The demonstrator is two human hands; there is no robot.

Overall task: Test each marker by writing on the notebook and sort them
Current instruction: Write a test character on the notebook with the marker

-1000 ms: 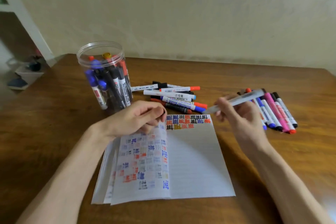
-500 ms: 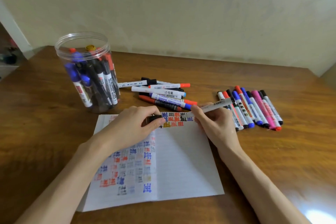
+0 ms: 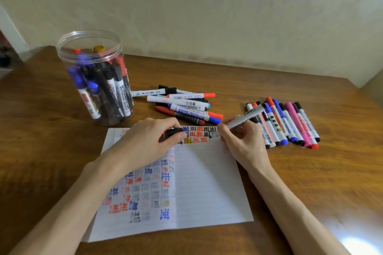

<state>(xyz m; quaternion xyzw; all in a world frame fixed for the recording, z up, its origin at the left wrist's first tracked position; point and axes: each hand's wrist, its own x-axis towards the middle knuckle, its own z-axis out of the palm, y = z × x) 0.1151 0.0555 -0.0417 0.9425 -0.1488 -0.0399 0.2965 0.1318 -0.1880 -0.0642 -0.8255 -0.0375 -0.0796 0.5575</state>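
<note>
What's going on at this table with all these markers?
A person is testing a marker. The right hand holds a white marker, tip down at the open notebook's coloured test marks. The left hand pinches a black cap. More markers stand in the clear jar; a loose pile and a row lie on the table.

Brown wood table (image 3: 323,174), cream wall (image 3: 207,6) behind, light glare (image 3: 356,245) btm right corner

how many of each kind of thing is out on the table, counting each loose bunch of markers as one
clear jar: 1
notebook: 1
loose marker bunches, middle bunch and right row: 2
marker held in right hand: 1
black cap pinched by left hand: 1
total: 6
</note>
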